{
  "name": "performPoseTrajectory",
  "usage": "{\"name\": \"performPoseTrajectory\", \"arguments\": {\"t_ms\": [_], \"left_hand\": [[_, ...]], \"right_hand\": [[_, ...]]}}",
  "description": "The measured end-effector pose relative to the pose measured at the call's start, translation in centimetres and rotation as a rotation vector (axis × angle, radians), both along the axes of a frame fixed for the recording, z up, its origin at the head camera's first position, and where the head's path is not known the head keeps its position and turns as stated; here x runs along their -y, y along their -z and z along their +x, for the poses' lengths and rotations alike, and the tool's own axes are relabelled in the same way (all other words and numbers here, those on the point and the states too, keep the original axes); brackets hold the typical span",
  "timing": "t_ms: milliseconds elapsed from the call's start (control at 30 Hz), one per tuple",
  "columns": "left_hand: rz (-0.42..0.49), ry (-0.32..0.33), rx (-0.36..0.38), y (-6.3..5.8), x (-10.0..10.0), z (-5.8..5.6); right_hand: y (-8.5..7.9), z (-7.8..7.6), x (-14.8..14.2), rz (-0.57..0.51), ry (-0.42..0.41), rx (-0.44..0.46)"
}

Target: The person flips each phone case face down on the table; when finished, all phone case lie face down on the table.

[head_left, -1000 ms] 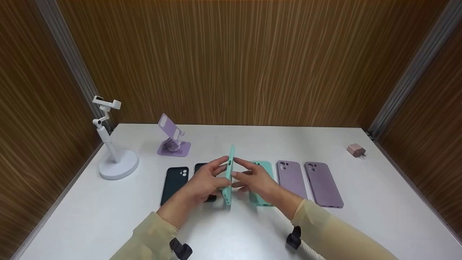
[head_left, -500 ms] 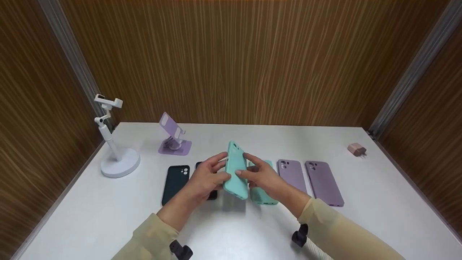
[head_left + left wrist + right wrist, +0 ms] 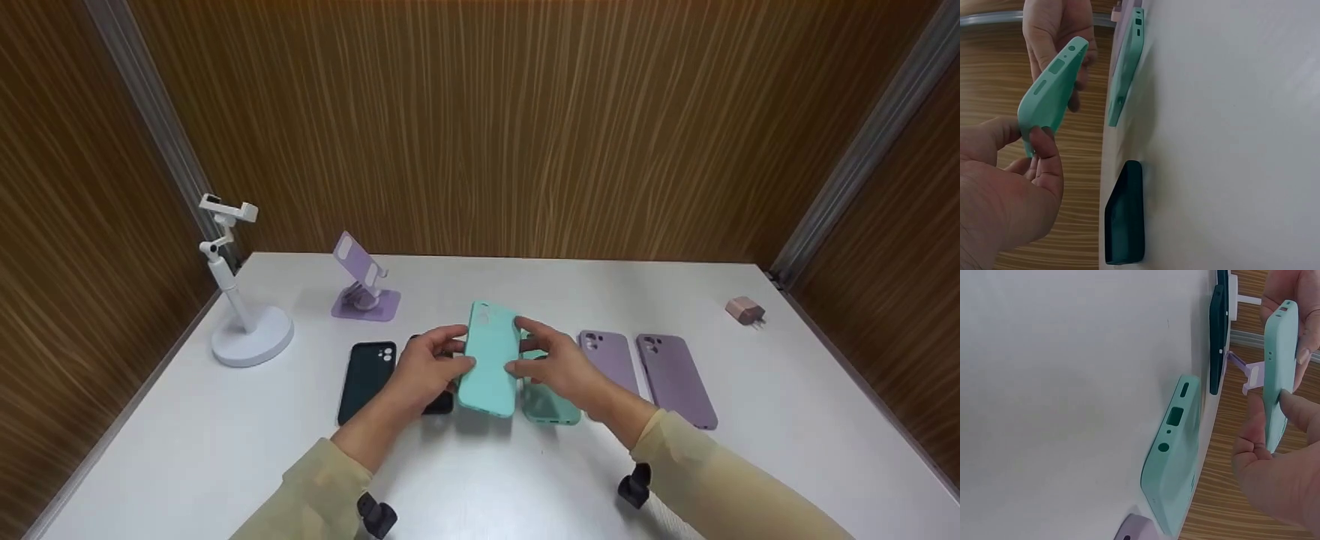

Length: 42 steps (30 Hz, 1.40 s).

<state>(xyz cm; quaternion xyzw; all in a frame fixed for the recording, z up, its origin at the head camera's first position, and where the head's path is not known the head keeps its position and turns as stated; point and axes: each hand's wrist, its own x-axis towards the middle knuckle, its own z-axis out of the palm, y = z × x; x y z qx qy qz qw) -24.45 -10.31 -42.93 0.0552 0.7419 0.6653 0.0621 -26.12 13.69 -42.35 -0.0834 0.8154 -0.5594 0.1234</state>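
Note:
A mint-green phone case (image 3: 489,360) is held up off the table between both hands, its back with the camera cutout turned toward the head camera. My left hand (image 3: 427,369) pinches its left edge, thumb on the back and fingers behind. On the right edge my right hand (image 3: 555,367) pinches it the same way. The left wrist view shows the port holes along the bottom edge of the held case (image 3: 1053,84) and its hollow inside. A second mint-green case (image 3: 551,405) lies on the table, partly under my right hand. A dark case (image 3: 439,405) is partly hidden behind my left hand.
Another dark phone case (image 3: 367,381) lies to the left. Two purple cases, one (image 3: 609,360) nearer and one (image 3: 677,381) farther right, complete the row. Behind stand a purple phone stand (image 3: 364,277) and a white stand (image 3: 251,337). A pink charger plug (image 3: 745,310) lies at the right.
The held mint case has turned from edge-on to showing its back to the head camera. Both hands keep their grip; the right hand has shifted slightly to the right.

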Motion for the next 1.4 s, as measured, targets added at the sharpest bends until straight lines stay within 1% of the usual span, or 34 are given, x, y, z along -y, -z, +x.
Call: {"name": "performPoseTrajectory", "arguments": {"t_ms": [200,400,567,700,800,933,1033,1267,1400], "left_hand": [[-0.026,-0.017,-0.023,0.4,-0.2,-0.5],[-0.053,0.004,-0.040,1.0,-0.2,-0.9],[-0.093,0.009,-0.017,1.5,-0.3,-1.3],[-0.143,-0.009,-0.025,1.7,-0.4,-1.7],[-0.192,-0.024,-0.051,1.8,-0.4,-1.7],[-0.218,-0.026,-0.047,2.0,-0.3,-1.8],[-0.228,-0.021,-0.039,2.2,-0.3,-1.8],[-0.250,-0.003,-0.069,2.8,-0.4,-2.1],[-0.270,0.002,-0.065,3.2,-0.4,-2.1]], "right_hand": [[-0.3,-0.4,0.0,0.058,0.039,-0.017],[-0.2,-0.9,0.1,0.102,0.046,-0.043],[0.1,-1.2,0.2,0.137,0.049,-0.054],[0.3,-1.3,0.3,0.184,0.043,-0.069],[0.6,-1.5,0.3,0.198,0.028,-0.092],[1.0,-1.6,0.3,0.207,0.015,-0.118],[1.1,-1.6,0.4,0.224,0.019,-0.114],[1.6,-1.8,0.6,0.271,0.019,-0.105],[1.8,-1.8,0.7,0.292,0.019,-0.088]]}}
